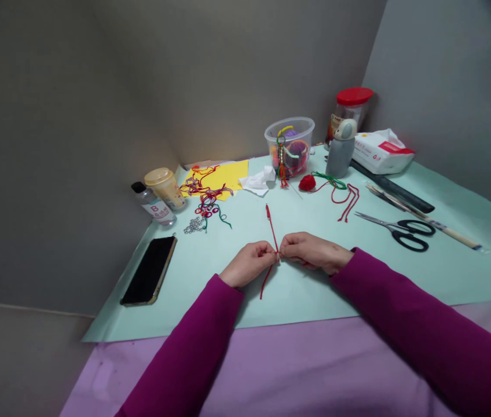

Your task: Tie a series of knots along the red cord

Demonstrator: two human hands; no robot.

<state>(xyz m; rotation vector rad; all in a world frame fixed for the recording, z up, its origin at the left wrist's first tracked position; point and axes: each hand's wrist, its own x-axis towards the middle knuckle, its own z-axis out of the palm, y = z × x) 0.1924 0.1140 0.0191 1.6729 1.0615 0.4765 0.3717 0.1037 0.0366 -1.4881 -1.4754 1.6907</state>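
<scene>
Left hand and right hand both pinching red cord, held just above pale green paper, near its middle. Black-handled scissors right of cord, smartphone left, red yarn ball beyond.

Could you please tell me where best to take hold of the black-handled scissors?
Take the scissors by the black finger loops from above right: they lie flat on the mint paper, blades pointing left, leaving the loops the blunt end.
</scene>
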